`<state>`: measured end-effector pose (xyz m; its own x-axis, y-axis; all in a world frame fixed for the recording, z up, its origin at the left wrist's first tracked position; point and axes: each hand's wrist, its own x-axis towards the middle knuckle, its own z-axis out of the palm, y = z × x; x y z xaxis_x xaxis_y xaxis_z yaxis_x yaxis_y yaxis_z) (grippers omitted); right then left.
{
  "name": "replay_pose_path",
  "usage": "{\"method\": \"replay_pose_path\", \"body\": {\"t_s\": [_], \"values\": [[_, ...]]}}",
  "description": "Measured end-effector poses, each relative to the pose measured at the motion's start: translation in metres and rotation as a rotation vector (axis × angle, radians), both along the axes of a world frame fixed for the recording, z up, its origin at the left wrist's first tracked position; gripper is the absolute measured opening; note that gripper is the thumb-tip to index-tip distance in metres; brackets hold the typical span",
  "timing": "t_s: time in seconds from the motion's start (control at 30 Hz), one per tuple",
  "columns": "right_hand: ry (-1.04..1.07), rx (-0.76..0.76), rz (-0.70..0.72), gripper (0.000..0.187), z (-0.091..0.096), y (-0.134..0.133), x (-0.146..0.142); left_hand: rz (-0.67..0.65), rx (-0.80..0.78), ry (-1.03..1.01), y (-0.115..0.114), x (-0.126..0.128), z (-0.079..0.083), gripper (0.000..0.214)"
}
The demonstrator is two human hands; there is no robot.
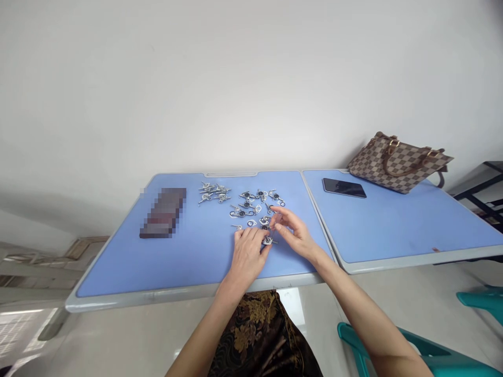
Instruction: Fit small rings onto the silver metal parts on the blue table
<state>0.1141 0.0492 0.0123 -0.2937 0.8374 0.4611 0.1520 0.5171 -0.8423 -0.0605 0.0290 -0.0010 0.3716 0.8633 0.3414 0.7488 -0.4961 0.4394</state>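
My left hand (249,252) rests low on the blue table, fingers curled. Between its thumb and index finger is a small silver metal part (268,241) with a rod sticking out to the right. My right hand (295,234) hovers just to the right, thumb and index finger curved and apart; the other fingers are partly hidden. By its fingertips lie small parts with black round centres. More of these parts (243,213) spread in loose rows beyond my hands, with a loose ring-shaped piece (251,223). A separate pile of silver metal parts (214,192) sits farther left.
A dark, pixelated oblong object (164,213) lies at the left. On the adjoining table (396,225) are a black phone (345,188) and a brown checkered handbag (398,162). A white wall stands behind. Green stools (432,351) are at the lower right.
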Motion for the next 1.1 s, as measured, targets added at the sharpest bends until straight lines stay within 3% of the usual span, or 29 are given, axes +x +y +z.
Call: {"method": "replay_pose_path", "body": {"t_s": [0.13, 0.37, 0.57, 0.8, 1.1], "values": [[-0.05, 0.087, -0.058, 0.034, 0.0009, 0.0011, -0.0003, 0.005, 0.005, 0.004, 0.0003, 0.0004, 0.0002, 0.01], [0.046, -0.049, 0.049, 0.042, -0.0001, -0.0009, 0.0006, -0.004, 0.005, -0.02, 0.0001, 0.0004, 0.0005, 0.013], [-0.065, 0.11, -0.07, 0.036, 0.0005, 0.0017, 0.0001, -0.001, 0.008, -0.006, 0.0, 0.0003, 0.0008, 0.012], [0.019, -0.034, 0.025, 0.043, 0.001, -0.0006, 0.0006, -0.005, 0.0, -0.017, -0.0002, 0.0, 0.0002, 0.016], [-0.033, 0.044, -0.047, 0.038, -0.0019, 0.0016, 0.0012, -0.003, 0.024, -0.01, 0.0007, 0.0003, -0.0003, 0.016]]}}
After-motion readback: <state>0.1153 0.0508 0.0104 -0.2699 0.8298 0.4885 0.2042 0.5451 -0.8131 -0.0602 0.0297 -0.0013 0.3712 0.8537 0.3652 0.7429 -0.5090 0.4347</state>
